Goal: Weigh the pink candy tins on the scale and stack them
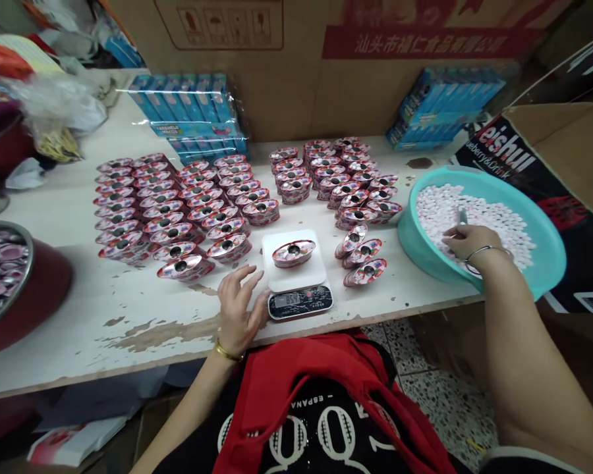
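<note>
On the table edge a small digital scale [299,299], its display seeming to read 854, carries one oval red-and-pink tin [293,253] with a dark round opening on top. My left hand [240,306] rests just left of the scale, fingers apart, holding nothing. Inside a turquoise basin [420,245] lies a heap of small white-and-pink candies [494,214]. My right hand [474,245] reaches over the basin's near side, its fingers closed around a small grey metal scoop [461,215]; the scoop's far end is partly hidden among the candies.
Similar tins [170,214] stand in rows behind and left of the scale, with several more [364,253] to its right. A red pot [39,283] of pink spoons sits far left. Blue wrapped boxes [188,108] lean against a big carton [296,85]. An open carton [568,145] adjoins the basin.
</note>
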Demonstrator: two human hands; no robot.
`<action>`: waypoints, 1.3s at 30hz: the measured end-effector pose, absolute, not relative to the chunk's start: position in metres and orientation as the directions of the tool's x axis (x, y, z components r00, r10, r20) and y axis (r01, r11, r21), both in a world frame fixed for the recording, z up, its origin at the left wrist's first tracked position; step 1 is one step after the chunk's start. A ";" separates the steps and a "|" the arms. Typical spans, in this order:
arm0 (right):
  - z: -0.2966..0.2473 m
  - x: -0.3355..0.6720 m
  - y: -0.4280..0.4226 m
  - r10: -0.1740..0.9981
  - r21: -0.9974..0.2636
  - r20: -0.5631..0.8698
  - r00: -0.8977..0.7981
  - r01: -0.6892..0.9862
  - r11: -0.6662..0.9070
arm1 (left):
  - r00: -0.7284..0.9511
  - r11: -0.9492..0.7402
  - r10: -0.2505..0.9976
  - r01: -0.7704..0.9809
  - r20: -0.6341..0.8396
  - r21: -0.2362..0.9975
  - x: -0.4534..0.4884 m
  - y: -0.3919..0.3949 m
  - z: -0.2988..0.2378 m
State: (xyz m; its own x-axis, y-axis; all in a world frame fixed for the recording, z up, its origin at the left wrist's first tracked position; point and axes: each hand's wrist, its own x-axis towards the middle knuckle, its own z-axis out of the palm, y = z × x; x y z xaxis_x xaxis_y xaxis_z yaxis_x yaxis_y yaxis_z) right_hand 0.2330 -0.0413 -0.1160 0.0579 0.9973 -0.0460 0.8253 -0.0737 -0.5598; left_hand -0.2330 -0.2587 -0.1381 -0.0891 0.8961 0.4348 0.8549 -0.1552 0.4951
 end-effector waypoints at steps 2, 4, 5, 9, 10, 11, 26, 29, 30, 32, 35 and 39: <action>-0.104 0.227 -0.048 0.985 -0.531 -0.003 0.175 0.834 -0.150 | -0.027 -0.208 0.888 0.866 0.459 0.455 -0.224 -0.242 -0.123; -0.086 0.206 -0.060 0.967 -0.609 0.005 0.255 0.768 -0.200 | 0.026 -0.237 0.885 0.885 0.464 0.402 -0.217 -0.228 -0.114; -0.076 0.191 -0.068 0.965 -0.689 -0.007 0.261 0.699 -0.194 | 0.050 -0.249 0.885 0.892 0.464 0.378 -0.214 -0.222 -0.113; -0.040 0.112 -0.094 1.000 -0.891 -0.006 0.010 0.454 -0.010 | 0.115 -0.283 0.886 0.902 0.450 0.327 -0.204 -0.205 -0.116; -0.035 0.092 -0.099 0.995 -0.908 -0.018 -0.093 0.418 0.022 | 0.128 -0.290 0.889 0.901 0.440 0.323 -0.202 -0.203 -0.116; -0.031 0.072 -0.102 0.980 -0.923 -0.037 -0.195 0.382 0.041 | 0.139 -0.296 0.892 0.899 0.431 0.322 -0.200 -0.201 -0.117; -0.044 -0.055 -0.103 0.738 -0.746 -0.152 -0.657 0.567 0.351 | -0.133 -0.077 0.907 0.881 0.400 0.467 -0.245 -0.253 -0.144; -0.044 -0.038 -0.102 0.800 -0.895 -0.137 -0.584 0.419 0.153 | -0.174 -0.028 0.908 0.883 0.382 0.469 -0.253 -0.267 -0.157; -0.044 -0.030 -0.101 0.819 -0.937 -0.139 -0.556 0.341 0.073 | -0.184 -0.014 0.910 0.883 0.373 0.469 -0.256 -0.271 -0.161; -0.045 -0.010 -0.100 0.865 -0.980 -0.148 -0.479 0.190 -0.062 | -0.202 0.013 0.914 0.882 0.351 0.472 -0.261 -0.280 -0.170; -0.046 0.024 -0.100 0.923 -0.982 -0.190 -0.333 0.074 -0.176 | -0.217 0.043 0.924 0.878 0.316 0.477 -0.264 -0.290 -0.181; -0.049 0.070 -0.100 0.949 -0.962 -0.272 -0.159 0.046 -0.268 | -0.232 0.067 0.928 0.873 0.291 0.483 -0.265 -0.295 -0.189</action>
State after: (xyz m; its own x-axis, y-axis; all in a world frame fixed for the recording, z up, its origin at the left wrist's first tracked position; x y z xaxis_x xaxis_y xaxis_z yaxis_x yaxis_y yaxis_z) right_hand 0.0704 -0.1004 -0.0489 -0.1591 0.9490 -0.2722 0.0463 -0.2683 -0.9622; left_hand -0.2646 -0.2946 -0.1888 -0.2318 0.9284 0.2905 0.8730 0.0668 0.4832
